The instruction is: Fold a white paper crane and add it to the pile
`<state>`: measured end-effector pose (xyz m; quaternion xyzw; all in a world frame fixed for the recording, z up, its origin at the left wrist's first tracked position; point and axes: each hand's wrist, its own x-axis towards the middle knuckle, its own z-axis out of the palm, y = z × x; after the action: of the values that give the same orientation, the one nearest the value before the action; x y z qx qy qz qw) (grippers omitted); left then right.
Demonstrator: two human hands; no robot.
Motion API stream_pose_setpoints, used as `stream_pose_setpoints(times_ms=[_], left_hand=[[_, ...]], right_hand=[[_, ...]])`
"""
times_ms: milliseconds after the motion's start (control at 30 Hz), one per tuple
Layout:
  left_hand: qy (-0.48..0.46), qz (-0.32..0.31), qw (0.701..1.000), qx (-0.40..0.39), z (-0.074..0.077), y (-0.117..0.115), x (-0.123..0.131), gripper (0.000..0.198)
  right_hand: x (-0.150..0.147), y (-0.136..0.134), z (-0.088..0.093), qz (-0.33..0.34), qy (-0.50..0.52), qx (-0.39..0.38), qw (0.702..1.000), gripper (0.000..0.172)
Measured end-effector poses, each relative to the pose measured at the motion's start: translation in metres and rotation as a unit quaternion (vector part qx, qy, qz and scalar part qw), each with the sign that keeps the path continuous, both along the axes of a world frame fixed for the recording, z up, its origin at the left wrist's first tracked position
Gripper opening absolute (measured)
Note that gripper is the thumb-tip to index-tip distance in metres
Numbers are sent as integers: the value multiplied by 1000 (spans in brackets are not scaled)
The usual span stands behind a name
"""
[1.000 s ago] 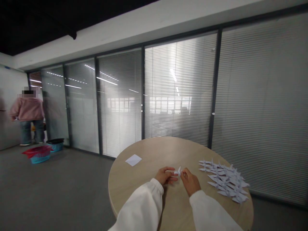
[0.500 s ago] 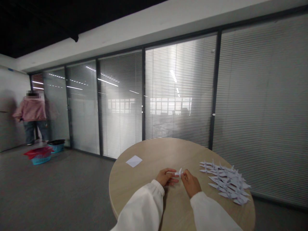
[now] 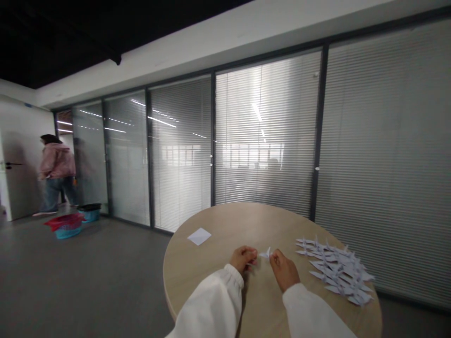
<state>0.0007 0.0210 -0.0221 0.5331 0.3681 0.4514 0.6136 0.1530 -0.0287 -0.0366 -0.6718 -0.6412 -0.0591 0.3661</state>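
Note:
My right hand [image 3: 284, 270] pinches a small white folded paper crane [image 3: 267, 254] by its right end, just above the table. On the crane's other side is my left hand [image 3: 243, 258], fingers loosely curled and slightly apart, with a narrow gap between its fingertips and the crane's pointed tip. Several finished-looking white paper cranes [image 3: 340, 270] lie packed together in rows at the right of the round wooden table [image 3: 204, 281]. A flat white square of paper [image 3: 199, 236] rests at the table's left side.
Glass partitions with blinds [image 3: 268, 131] run behind the table. On the floor at the left are a blue basket with a red bag [image 3: 66, 226] and a blue basket with a black liner [image 3: 89, 213]. A person in a pink top [image 3: 58, 162] is by an open door [image 3: 21, 164].
My left fingers have curled in and drawn off the crane, which stays in my right hand. The person at the left has turned sideways. The view has shifted slightly left.

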Motion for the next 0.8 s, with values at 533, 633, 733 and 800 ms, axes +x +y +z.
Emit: stream_pose_setpoints(times_ms=[533,633,733,800], left_hand=[[25,93,995,37,8,-6,-6,52],[25,88,995,35,9,-7,-6,52],[29,89,995,38,9,-7,-6,50],[28,84,995,36,9,-8,-6,49]], right_hand=[[3,-4,6,-34,-23,-58,997,22],[4,-2,6,-41,-41,-56,997,22],[5,-1,4,-43,-61,-51,996,22],[6,0,4,-46,-66,-50,995,22]])
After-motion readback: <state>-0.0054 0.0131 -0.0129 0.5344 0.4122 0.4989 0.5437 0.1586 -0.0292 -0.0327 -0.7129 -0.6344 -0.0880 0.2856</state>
